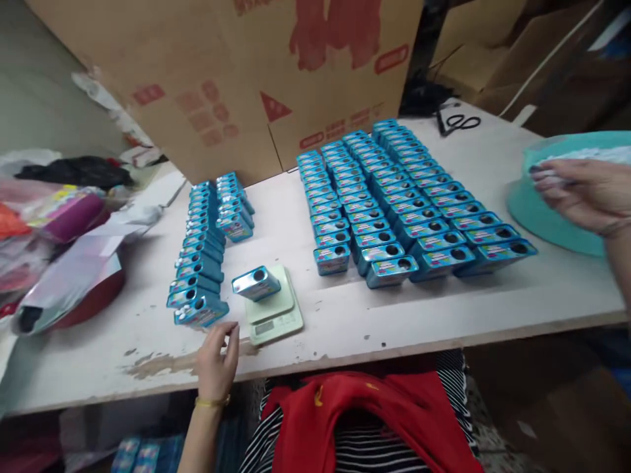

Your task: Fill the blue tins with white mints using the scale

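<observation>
Upright on the pale green plastic scale (286, 322), one blue rectangular tin with a round dark opening (256, 284); long side of the top running left to right and slightly away, opening toward the right end. Just beyond the left hand (217, 361) and to its right, so nearer to that one; well apart from the right hand (584, 187), out over the round turquoise plastic basin (555, 223) of white pieces (606, 156). Left fingers loosely curled, thumb tip close to index tip, nothing visible between; cannot tell whether touching. Right fingers gathered, something whitish at the tips; too blurred to tell whether pinched. Left of the scale, narrow rows of matching blue tins (200, 253); to the right, a larger block of blue tins (414, 217) in columns. On the tops, multicoloured labels (392, 268), too small to read. On the grey display (265, 328), no legible figure. On the large brown cardboard carton (221, 72) behind, red printing, including a solid triangle (275, 107); no readable brand.
</observation>
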Demonstrator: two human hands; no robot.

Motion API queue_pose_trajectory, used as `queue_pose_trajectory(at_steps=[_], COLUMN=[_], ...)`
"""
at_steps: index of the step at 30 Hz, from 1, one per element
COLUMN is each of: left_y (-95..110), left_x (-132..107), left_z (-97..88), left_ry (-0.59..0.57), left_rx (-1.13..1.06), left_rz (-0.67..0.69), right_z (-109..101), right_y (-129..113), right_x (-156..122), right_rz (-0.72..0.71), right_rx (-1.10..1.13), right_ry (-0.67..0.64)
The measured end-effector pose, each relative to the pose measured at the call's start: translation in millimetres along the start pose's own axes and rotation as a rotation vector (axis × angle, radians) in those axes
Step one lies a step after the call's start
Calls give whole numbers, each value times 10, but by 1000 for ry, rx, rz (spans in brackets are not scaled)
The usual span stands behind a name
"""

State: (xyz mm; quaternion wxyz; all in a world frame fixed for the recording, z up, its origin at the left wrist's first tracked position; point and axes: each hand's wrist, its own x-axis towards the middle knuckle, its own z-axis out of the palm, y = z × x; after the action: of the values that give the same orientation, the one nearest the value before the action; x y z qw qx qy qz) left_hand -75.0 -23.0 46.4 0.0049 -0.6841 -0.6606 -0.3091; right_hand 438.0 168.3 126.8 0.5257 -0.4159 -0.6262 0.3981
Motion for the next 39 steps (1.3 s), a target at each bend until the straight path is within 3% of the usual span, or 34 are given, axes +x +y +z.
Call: queue_pose_trajectory(at_steps=[1,3,6,8,10,14,22,28,33,36,39], left_y=[-61,-180,-322,-378,-406,-432,-465,-472,-466,-454,-444], left_x=[-73,-200,-336,-390,-420,-440,-443,-436,-440,-441,-440], left_z=[63,178,327,401,445,449,444,460,455,456,460], left_ry=[19,42,67,89,108,134,137,111,99,101,101], left_rx=[-13,-48,-96,-119,-140,-184,-218,-220,-218,-223,-226], left_rz=[-38,-103,-154,-175,-194,-218,-216,-232,-252,-253,-257], right_z=[81,451,1361,1968,2435,2948,3345,3449,3449,3413,3332], right_y=[17,-9,-183,-331,-453,-562,-512,-468,-443,-431,-420], right_x=[-2,-15,-31,-33,-22,51,152,167,175,165,150], right_rz=[84,316,493,476,440,307,-33,-86,-76,-37,200], right_rx=[40,87,139,123,67,-199,-727,-884,-836,-699,-383], right_ry=[72,61,-139,-354,-516,-660,-789,-877,-845,-787,-715])
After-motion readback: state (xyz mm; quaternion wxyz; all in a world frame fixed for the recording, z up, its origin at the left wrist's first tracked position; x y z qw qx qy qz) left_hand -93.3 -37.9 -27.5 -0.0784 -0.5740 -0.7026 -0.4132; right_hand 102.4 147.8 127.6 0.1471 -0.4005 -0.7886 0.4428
